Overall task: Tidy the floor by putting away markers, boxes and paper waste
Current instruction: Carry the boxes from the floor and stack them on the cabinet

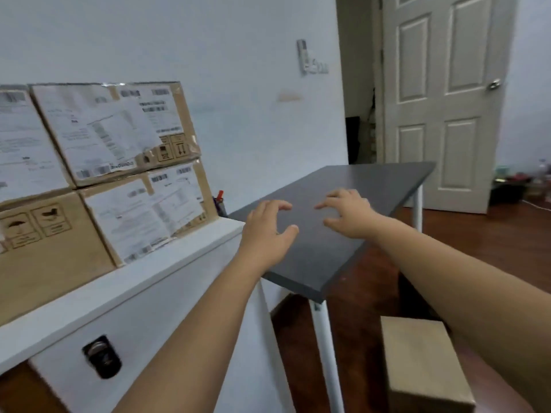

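My left hand (268,231) and my right hand (348,214) hover over the dark grey tabletop (357,186), fingers spread, nothing in either. Several cardboard boxes (104,162) with paper labels are stacked on a white cabinet (167,281) at the left. A plain cardboard box (423,365) stands on the wooden floor under my right forearm. A red-tipped marker (220,195) pokes up behind the stacked boxes, beside the table's near corner.
The grey table stands on white legs (326,353) against a pale wall. A white panelled door (441,99) is open at the back right. Small clutter (521,183) lies on the floor at the far right. A black latch (103,357) sits on the cabinet front.
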Tool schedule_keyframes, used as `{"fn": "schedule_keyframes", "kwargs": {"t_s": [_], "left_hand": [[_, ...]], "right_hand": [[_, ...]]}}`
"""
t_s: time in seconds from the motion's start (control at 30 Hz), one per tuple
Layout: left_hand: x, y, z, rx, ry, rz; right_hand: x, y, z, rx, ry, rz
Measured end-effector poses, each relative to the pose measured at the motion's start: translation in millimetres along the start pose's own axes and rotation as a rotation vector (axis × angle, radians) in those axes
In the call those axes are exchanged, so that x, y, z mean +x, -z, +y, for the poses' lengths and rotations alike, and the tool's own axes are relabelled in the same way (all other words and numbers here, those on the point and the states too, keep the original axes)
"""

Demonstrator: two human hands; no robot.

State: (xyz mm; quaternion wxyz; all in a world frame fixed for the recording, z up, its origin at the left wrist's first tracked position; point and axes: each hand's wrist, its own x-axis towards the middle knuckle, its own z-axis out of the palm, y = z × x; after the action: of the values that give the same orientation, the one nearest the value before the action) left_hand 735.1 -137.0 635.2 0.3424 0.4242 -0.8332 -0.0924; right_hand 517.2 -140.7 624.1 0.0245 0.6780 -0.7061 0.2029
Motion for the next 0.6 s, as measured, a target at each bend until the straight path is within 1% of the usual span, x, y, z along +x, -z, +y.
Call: {"fn": "schedule_keyframes", "kwargs": {"t_s": [0.13,0.23,0.3,0.33,0.4,0.5,0.6], "left_hand": [[12,-87,55,-0.09,-0.138,-0.225],[13,-152,95,-0.115,-0.245,-0.367],[11,-196,114,-0.127,-0.257,-0.479],[10,-218,119,-0.138,-0.231,-0.534],[6,-266,123,-0.178,-0.125,-0.642],[-7,-341,111,-0.239,0.107,-0.798],[-28,-406,79,-0.268,0.331,-0.928]], "right_hand": [[-39,5,119,0.027,-0.323,-0.057],[-77,-12,202,0.061,-0.559,-0.142],[-106,-31,242,0.116,-0.664,-0.205],[-118,-45,261,0.134,-0.72,-0.239],[-140,-74,292,0.128,-0.805,-0.319],[-166,-121,325,0.121,-0.865,-0.457],[-187,-173,353,0.203,-0.967,-0.549]]}}
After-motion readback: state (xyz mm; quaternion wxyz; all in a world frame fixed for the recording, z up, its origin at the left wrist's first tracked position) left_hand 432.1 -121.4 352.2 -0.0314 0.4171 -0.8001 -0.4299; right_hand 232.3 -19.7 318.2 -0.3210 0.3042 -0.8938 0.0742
